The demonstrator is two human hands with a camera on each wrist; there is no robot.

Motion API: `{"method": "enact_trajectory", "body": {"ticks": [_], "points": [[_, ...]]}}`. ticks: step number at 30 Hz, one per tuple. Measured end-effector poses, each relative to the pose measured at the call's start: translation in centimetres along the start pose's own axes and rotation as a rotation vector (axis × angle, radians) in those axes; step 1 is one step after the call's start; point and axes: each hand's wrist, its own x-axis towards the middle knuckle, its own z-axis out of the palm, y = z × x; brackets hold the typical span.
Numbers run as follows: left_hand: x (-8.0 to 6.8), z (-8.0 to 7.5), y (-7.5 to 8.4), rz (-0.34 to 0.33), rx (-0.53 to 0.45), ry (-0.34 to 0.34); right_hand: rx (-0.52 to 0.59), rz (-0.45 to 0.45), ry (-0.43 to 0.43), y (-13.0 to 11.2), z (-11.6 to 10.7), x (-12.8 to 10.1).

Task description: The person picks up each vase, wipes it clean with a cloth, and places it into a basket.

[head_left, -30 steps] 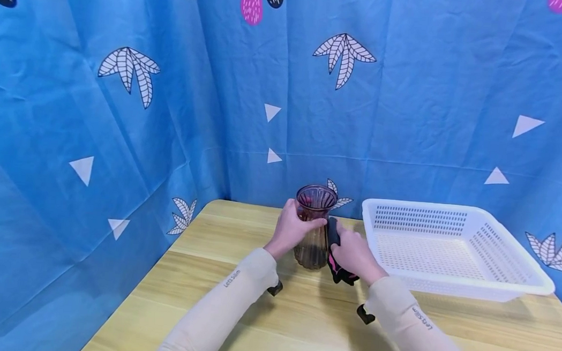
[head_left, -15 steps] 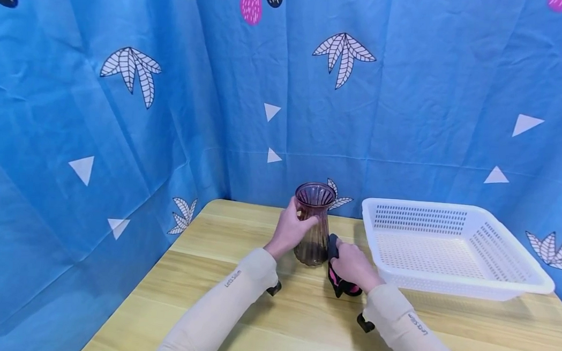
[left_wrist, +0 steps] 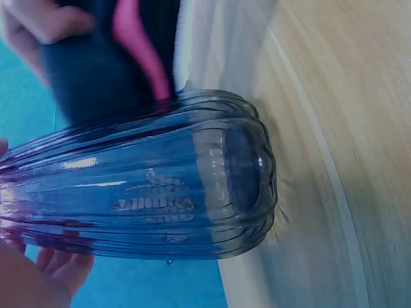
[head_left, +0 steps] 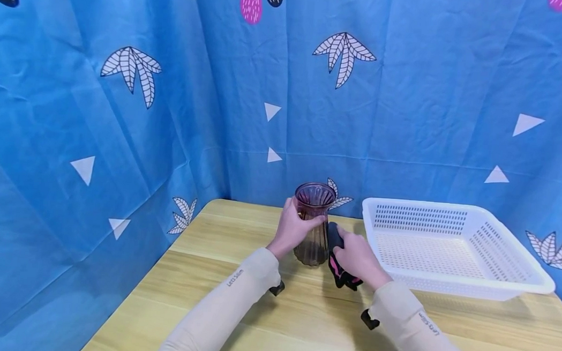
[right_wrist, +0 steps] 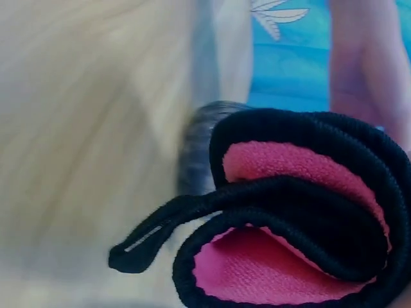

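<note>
A ribbed, purple-brown glass vase (head_left: 311,248) is upright on the wooden table. My left hand (head_left: 291,230) grips it below the flared rim, with the thumb across the near side. In my right hand (head_left: 357,256) is a folded cloth (head_left: 337,270), dark outside and pink inside, held against the vase's right side. The left wrist view has the cloth (left_wrist: 96,70) touching the glass wall (left_wrist: 154,199) near its lower half. Black edging and a hanging loop (right_wrist: 141,247) stand out in the right wrist view, where the cloth hides most of the vase.
To the right, a white perforated plastic basket (head_left: 448,285) stands close to my right hand. A blue patterned curtain (head_left: 409,124) hangs behind the table and along its left side. The wooden tabletop (head_left: 300,327) stretches toward me.
My right hand slid the cloth down the vase's side and toward me, then back up. My left hand keeps its grip; the vase has barely shifted.
</note>
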Motion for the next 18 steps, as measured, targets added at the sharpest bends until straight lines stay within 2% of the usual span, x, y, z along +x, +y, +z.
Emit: {"method": "enact_trajectory", "body": {"ticks": [4,9,13,18], "points": [[0.1,-0.2,0.1,0.017,0.018,0.007,0.035,-0.059,0.055,-1.5,-1.9,0.2],[0.0,-0.4,0.3,0.026,0.001,0.013,0.027,-0.082,0.081,-2.7,-3.4,0.5],[-0.1,-0.7,0.3,0.021,-0.038,0.013,-0.002,-0.063,0.054,-2.7,-3.2,0.7],[-0.2,-0.8,0.2,0.009,-0.055,-0.002,-0.055,-0.062,0.032,-1.9,-1.6,0.7]]}}
